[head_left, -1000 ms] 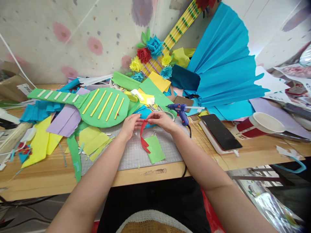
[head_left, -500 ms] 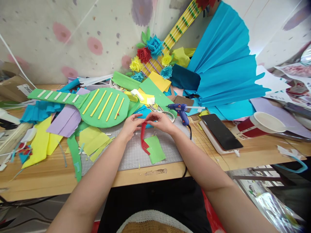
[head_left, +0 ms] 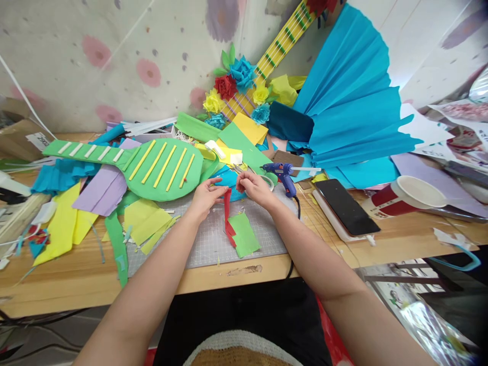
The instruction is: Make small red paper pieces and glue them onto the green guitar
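While the left hand (head_left: 206,199) has its thumb and fingers nearly closed on the top of a red paper strip (head_left: 227,217), the right hand (head_left: 254,189) sits just beside it, fingers curled together; whether they hold anything I cannot tell. The strip hangs over the grey cutting mat (head_left: 202,246), its lower end meeting the edge of a green paper piece (head_left: 246,235). Partly hidden behind the right hand is a pale ring, perhaps a tape roll, near a blue glue gun (head_left: 282,174). Farther out on the desk (head_left: 84,284) are a dark-screened phone (head_left: 347,208) and a red-and-white cup (head_left: 404,197), its print too small to read. A cardboard box (head_left: 17,136), cut off at the left, bears sideways characters, blurred, on its label.
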`<action>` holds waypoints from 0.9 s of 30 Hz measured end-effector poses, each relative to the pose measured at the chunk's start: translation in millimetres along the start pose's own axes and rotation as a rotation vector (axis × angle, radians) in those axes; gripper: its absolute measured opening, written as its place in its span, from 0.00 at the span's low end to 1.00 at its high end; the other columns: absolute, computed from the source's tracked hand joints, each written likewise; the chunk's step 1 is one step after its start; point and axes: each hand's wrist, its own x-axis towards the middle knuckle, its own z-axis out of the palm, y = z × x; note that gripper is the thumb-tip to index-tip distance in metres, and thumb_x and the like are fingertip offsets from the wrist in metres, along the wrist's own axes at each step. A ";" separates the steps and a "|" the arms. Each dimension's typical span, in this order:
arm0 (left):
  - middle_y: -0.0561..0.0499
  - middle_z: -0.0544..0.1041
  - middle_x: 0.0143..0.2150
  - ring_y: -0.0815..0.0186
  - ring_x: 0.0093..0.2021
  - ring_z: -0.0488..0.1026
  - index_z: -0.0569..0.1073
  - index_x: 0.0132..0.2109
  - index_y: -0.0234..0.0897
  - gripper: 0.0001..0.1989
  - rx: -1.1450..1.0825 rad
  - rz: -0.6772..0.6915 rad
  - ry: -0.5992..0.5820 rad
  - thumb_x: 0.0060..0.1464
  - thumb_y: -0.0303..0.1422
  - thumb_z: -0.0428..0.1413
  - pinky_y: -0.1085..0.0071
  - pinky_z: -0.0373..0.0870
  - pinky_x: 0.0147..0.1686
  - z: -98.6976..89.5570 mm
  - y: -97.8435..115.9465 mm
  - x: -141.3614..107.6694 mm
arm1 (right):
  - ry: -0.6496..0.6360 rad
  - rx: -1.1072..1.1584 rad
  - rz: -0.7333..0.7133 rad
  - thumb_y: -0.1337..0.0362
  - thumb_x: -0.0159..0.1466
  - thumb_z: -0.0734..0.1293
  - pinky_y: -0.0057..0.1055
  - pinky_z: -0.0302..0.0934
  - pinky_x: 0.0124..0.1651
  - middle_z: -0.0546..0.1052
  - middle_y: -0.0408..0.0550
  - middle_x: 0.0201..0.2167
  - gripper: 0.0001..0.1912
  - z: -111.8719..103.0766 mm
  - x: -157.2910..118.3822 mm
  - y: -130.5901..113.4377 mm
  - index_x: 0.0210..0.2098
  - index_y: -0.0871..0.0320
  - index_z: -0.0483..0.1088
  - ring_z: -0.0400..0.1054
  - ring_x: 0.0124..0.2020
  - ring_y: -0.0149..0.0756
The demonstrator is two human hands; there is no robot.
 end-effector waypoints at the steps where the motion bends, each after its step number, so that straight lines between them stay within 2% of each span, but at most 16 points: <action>1: 0.49 0.76 0.30 0.67 0.29 0.74 0.68 0.45 0.31 0.24 0.005 0.006 0.000 0.38 0.29 0.63 0.71 0.71 0.29 0.3 -0.5 0.2 | -0.013 -0.039 -0.016 0.65 0.56 0.55 0.26 0.59 0.30 0.67 0.40 0.21 0.07 0.9 -0.2 0.4 0.23 0.56 0.61 0.62 0.24 0.27; 4: 0.50 0.76 0.28 0.68 0.27 0.74 0.67 0.46 0.31 0.25 0.021 0.030 -0.006 0.39 0.28 0.63 0.71 0.71 0.28 0.5 -2.1 1.1 | -0.049 -0.104 -0.079 0.60 0.58 0.58 0.28 0.59 0.31 0.68 0.41 0.24 0.08 3.5 -2.4 0.1 0.26 0.56 0.61 0.62 0.26 0.28; 8: 0.52 0.75 0.28 0.69 0.25 0.73 0.67 0.47 0.31 0.26 0.020 0.045 0.004 0.39 0.27 0.63 0.72 0.71 0.27 0.0 -2.9 1.6 | -0.076 -0.087 -0.117 0.58 0.54 0.66 0.30 0.61 0.33 0.69 0.42 0.28 0.11 4.5 -5.6 -2.1 0.30 0.54 0.59 0.63 0.28 0.30; 13: 0.50 0.75 0.28 0.68 0.26 0.73 0.67 0.47 0.30 0.24 0.038 0.038 0.024 0.40 0.27 0.63 0.73 0.71 0.26 1.1 -0.8 0.4 | -0.078 -0.073 -0.131 0.58 0.54 0.66 0.33 0.62 0.35 0.68 0.42 0.27 0.11 3.9 -6.0 -1.7 0.29 0.53 0.58 0.64 0.28 0.31; 17: 0.50 0.75 0.26 0.68 0.25 0.73 0.68 0.46 0.30 0.20 0.041 0.036 0.039 0.44 0.31 0.60 0.73 0.70 0.24 1.4 0.1 0.4 | -0.061 -0.064 -0.123 0.56 0.55 0.66 0.33 0.62 0.34 0.69 0.43 0.27 0.12 4.5 -5.1 0.6 0.29 0.54 0.58 0.65 0.29 0.32; 23: 0.50 0.76 0.29 0.67 0.26 0.74 0.67 0.46 0.32 0.26 0.032 0.028 -0.024 0.38 0.29 0.63 0.72 0.71 0.26 -0.3 0.2 -1.9 | -0.049 -0.042 -0.143 0.54 0.54 0.67 0.33 0.64 0.34 0.71 0.43 0.26 0.15 4.9 -3.4 3.3 0.28 0.54 0.58 0.67 0.28 0.32; 27: 0.52 0.75 0.28 0.69 0.26 0.73 0.66 0.46 0.32 0.25 0.005 0.017 -0.016 0.37 0.26 0.63 0.70 0.72 0.27 1.4 1.8 -4.1 | -0.036 -0.060 -0.169 0.54 0.54 0.67 0.33 0.64 0.32 0.71 0.43 0.26 0.15 4.4 -3.1 4.3 0.28 0.55 0.58 0.67 0.27 0.32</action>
